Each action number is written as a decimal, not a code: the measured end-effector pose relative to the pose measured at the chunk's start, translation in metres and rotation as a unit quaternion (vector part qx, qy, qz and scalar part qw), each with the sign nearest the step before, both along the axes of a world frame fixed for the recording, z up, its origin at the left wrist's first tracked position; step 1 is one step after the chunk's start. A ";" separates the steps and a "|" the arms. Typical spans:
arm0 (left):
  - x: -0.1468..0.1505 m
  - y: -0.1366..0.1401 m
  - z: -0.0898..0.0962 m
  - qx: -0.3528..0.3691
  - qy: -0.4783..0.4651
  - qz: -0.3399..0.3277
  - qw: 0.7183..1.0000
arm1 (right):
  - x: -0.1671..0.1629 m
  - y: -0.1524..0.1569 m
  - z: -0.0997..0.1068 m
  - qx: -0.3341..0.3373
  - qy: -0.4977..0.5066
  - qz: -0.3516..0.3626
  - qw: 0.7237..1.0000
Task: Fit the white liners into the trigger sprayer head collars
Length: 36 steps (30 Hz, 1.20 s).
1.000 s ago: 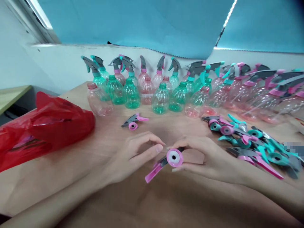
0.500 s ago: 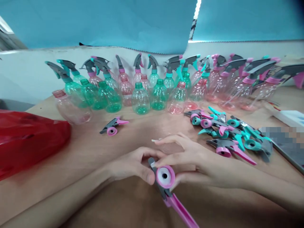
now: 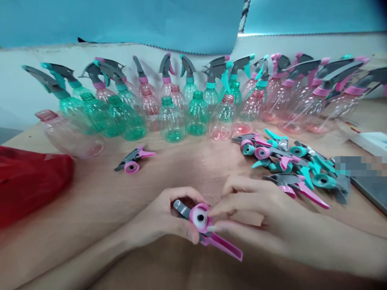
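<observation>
Near the table's front, a grey and pink trigger spray head (image 3: 200, 219) is held with the open underside of its pink collar facing me. A white insert with a dark central hole shows inside the collar. My left hand (image 3: 160, 217) is closed around its grey body, thumb in front. The fingertips of my right hand (image 3: 260, 217) pinch the right side of the collar. Its pink trigger lever points down to the right. Beyond my right hand lies a pile of loose pink and teal spray heads (image 3: 284, 157). A single pink spray head (image 3: 132, 167) rests farther left.
Open pink and green bottles (image 3: 171, 125) stand in a row behind my hands. Several bottles with spray heads fitted (image 3: 325, 100) stand behind them against the wall. A red plastic bag (image 3: 33, 183) lies at the left, and a dark flat device (image 3: 370, 197) at the right.
My right hand's fingers have drawn together and closed on the collar's right side. The spray head has turned, so its lever points more to the right. The view has shifted slightly.
</observation>
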<state>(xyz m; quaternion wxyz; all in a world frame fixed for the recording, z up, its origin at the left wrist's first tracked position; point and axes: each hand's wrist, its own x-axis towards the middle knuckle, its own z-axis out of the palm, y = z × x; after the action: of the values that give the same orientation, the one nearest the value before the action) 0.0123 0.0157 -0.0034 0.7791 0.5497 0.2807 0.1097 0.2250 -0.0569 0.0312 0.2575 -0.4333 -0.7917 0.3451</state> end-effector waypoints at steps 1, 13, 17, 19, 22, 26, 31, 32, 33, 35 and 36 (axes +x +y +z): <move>0.000 -0.002 0.001 0.001 -0.004 0.001 1.000 | -0.002 -0.001 0.001 -0.010 -0.005 -0.001 1.000; -0.004 -0.018 0.008 0.252 0.011 0.101 0.962 | -0.009 -0.018 0.012 -0.189 0.045 0.019 0.981; -0.004 -0.020 0.010 0.275 0.025 0.101 0.956 | -0.005 -0.017 0.008 -0.188 0.053 0.014 0.981; -0.004 -0.020 0.011 0.271 0.036 0.099 0.957 | -0.003 -0.015 0.007 -0.179 0.062 0.007 0.982; -0.005 -0.019 0.012 0.263 0.043 0.098 0.959 | -0.001 -0.012 0.006 -0.160 0.073 0.015 0.984; -0.004 -0.016 0.012 0.243 0.034 0.097 0.965 | -0.002 -0.007 0.005 -0.144 0.081 0.032 0.986; -0.001 -0.013 0.012 0.235 0.037 0.098 0.966 | -0.003 -0.006 0.005 -0.151 0.061 0.014 0.987; -0.001 -0.012 0.013 0.236 0.036 0.099 0.966 | -0.004 -0.007 0.005 -0.155 0.057 0.011 0.986; -0.001 -0.012 0.013 0.236 0.035 0.098 0.966 | -0.004 -0.008 0.005 -0.162 0.053 0.007 0.985; -0.002 -0.012 0.014 0.243 0.036 0.096 0.965 | -0.004 -0.010 0.007 -0.184 0.045 -0.012 0.982; -0.002 -0.013 0.014 0.248 0.037 0.095 0.963 | -0.004 -0.011 0.008 -0.192 0.045 -0.021 0.980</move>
<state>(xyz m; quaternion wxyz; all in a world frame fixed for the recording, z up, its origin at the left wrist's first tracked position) 0.0103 0.0031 0.0108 0.5933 0.7003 0.3242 0.2291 0.2207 -0.0677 0.0389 0.2118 -0.4751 -0.6893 0.5042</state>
